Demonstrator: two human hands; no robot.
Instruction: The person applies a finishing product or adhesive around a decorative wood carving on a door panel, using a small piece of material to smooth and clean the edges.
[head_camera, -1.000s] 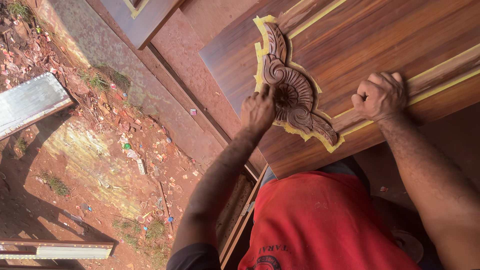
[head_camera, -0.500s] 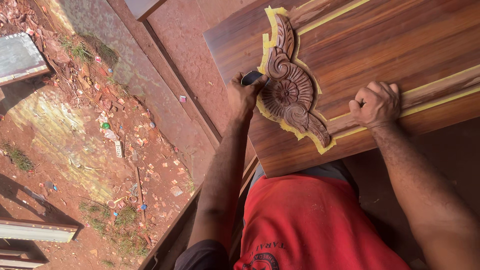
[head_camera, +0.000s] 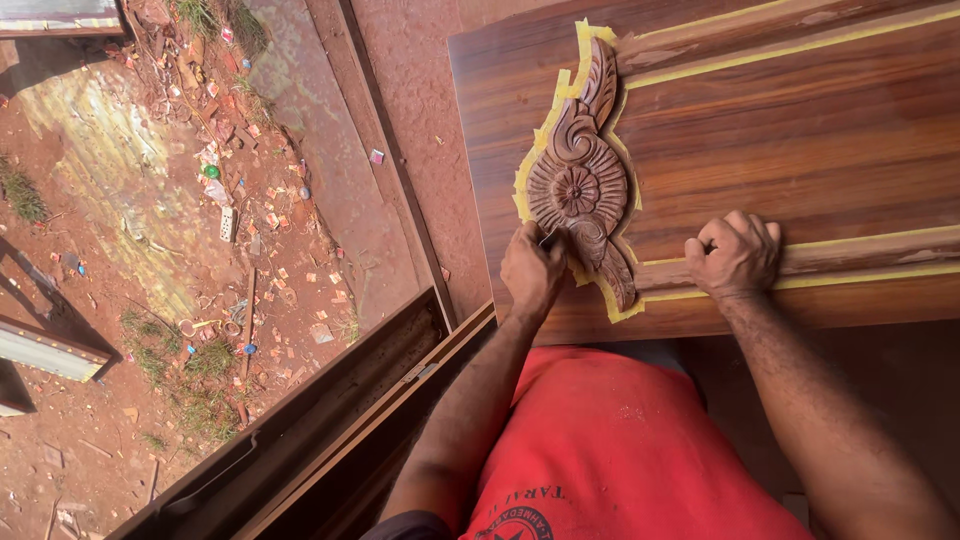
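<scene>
Head view, left hand (head_camera: 533, 268) lower beside carved ornament (head_camera: 581, 185) gripping small tool, right hand (head_camera: 735, 255) stays fisted on door panel (head_camera: 800, 130)

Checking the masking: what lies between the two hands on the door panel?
In the head view, the carved ornament's tail and yellow masking tape lie between left hand and right hand.

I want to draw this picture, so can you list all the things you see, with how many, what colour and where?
Wooden panel: one, dark brown, upper right.
Carved flower ornament: one, brown, on the panel's left part.
Masking tape: yellow strips, around the ornament and along the panel's raised mouldings.
Small tool: one, dark, only its tip shows, at the ornament's lower edge.
Wooden frame pieces: dark brown, bottom left.
Ground with scraps and grass: reddish, left side.
Shirt: one, red, bottom centre.
Left hand: holds the small tool against the ornament.
Right hand: a fist resting on the panel.
</scene>
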